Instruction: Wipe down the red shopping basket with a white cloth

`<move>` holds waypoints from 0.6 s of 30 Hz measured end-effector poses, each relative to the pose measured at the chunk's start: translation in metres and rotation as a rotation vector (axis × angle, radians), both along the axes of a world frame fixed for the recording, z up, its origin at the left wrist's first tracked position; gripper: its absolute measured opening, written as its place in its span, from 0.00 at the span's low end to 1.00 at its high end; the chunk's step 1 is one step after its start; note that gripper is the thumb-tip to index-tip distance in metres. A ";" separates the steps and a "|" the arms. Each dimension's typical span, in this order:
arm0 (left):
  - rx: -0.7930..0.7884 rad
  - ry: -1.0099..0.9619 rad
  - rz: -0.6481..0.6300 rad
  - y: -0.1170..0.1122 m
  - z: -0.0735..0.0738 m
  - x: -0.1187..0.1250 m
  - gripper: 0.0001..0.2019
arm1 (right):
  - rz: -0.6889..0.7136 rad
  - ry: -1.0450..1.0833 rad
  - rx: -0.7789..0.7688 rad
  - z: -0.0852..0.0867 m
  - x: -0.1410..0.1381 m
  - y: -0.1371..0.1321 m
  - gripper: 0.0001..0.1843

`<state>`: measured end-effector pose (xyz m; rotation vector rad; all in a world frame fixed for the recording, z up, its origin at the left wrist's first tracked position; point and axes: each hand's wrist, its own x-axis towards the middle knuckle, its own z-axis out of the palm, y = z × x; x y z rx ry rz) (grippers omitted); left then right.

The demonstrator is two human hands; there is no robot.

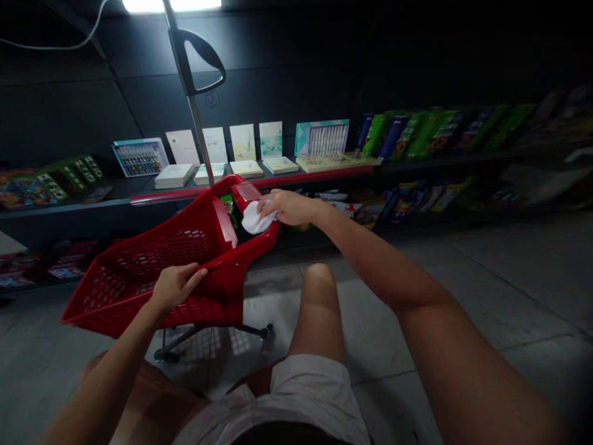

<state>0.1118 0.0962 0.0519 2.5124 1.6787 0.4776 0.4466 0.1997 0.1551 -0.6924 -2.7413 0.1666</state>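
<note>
A red plastic shopping cart (152, 259) with perforated sides stands in front of me, its handle end to the right. My left hand (178, 285) is closed over the cart's near upper rim, with the thumb along the edge. At the handle end, my right hand (287, 207) grips a white cloth (256, 217) and presses it against the red handle area. The fingers are bunched into the cloth, and part of it hangs loose toward the basket. A green item shows partly behind the cart's seat panel.
Behind the cart runs a dark shelf (324, 175) with white books (175, 175), boxed sets and green and blue packages (403, 133). A metal pole (199, 127) with a black handle rises behind the cart. Colourful packets fill the lower shelf. Grey tiled floor (463, 272) lies to the right.
</note>
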 end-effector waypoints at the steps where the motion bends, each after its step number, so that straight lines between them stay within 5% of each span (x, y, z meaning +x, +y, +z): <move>1: -0.004 -0.017 -0.015 -0.002 0.000 -0.008 0.21 | 0.066 -0.073 0.003 0.004 -0.003 -0.013 0.25; 5: -0.037 -0.072 -0.063 -0.005 -0.004 -0.042 0.20 | 0.239 -0.167 -0.039 0.016 -0.015 -0.045 0.28; 9: -0.005 -0.129 -0.092 -0.008 -0.003 -0.057 0.18 | 0.069 -0.128 0.085 0.007 -0.028 -0.044 0.28; 12: 0.205 -0.259 -0.027 -0.016 0.007 -0.036 0.17 | -0.024 -0.077 0.159 -0.003 -0.034 -0.050 0.29; 18: 0.408 -0.228 -0.122 -0.050 0.048 0.053 0.18 | 0.274 -0.065 -0.004 0.013 -0.028 -0.076 0.27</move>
